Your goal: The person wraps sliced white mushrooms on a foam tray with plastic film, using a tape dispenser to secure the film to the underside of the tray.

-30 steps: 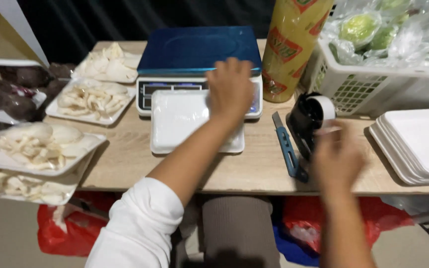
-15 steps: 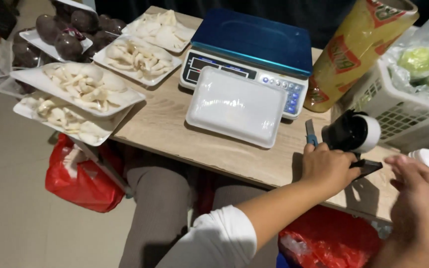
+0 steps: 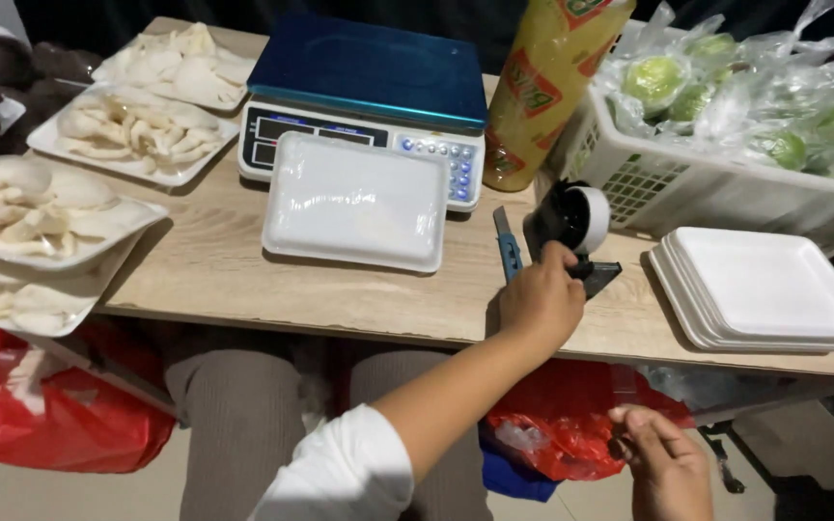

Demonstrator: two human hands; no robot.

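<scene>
While our left hand point(image 3: 541, 301) closes its fingers on the black tape dispenser point(image 3: 569, 224), that dispenser stands on the wooden table point(image 3: 214, 275) just right of the scale point(image 3: 364, 92) — touching a blue cutter point(image 3: 507, 248). Our right hand point(image 3: 666, 461) hangs below the table edge, fingers loosely curled, pinching something too small to tell.

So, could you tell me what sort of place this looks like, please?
Probably a small food-packing stall or home workspace: a blue-topped digital weighing scale sits on the wooden table, beside a stack of empty white foam trays and a white plastic basket of bagged green fruit.
</scene>
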